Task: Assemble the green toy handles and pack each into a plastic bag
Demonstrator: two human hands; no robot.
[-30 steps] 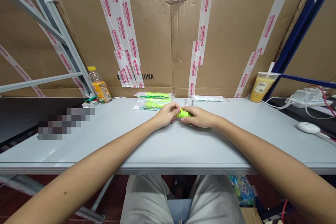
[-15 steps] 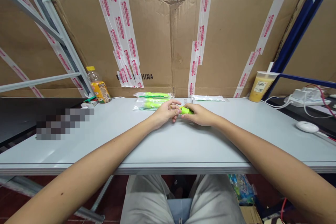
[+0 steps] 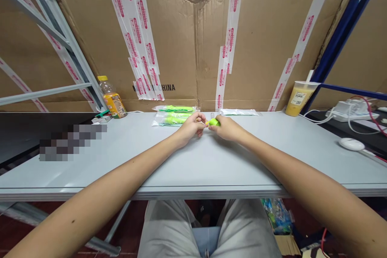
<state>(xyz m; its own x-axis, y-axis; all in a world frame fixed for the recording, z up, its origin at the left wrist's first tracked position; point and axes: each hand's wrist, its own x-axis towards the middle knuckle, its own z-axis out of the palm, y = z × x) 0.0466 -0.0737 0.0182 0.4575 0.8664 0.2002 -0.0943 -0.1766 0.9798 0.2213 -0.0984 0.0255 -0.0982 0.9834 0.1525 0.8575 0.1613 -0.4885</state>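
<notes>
- Centre: the left hand (image 3: 190,126) and right hand (image 3: 226,128) are raised just above the grey table (image 3: 193,165), fingertips nearly meeting.
- Right hand: fingers curled and closed around a small neon-green object (image 3: 214,122).
- Left hand: fingertips pinched together at the object's left end; whether they grip it cannot be told at this resolution.
- Just behind the hands: two clear plastic bags (image 3: 173,114), stacked and overlapping, each holding neon-green items.
- Right of these: a flatter clear bag (image 3: 238,112) and a small clear tube (image 3: 212,115), upright.
- Far left: a plastic bottle (image 3: 111,102), yellow-capped, with orange contents.
- Far right: a lidded plastic cup (image 3: 299,98), with a straw, holding a yellow drink.
</notes>
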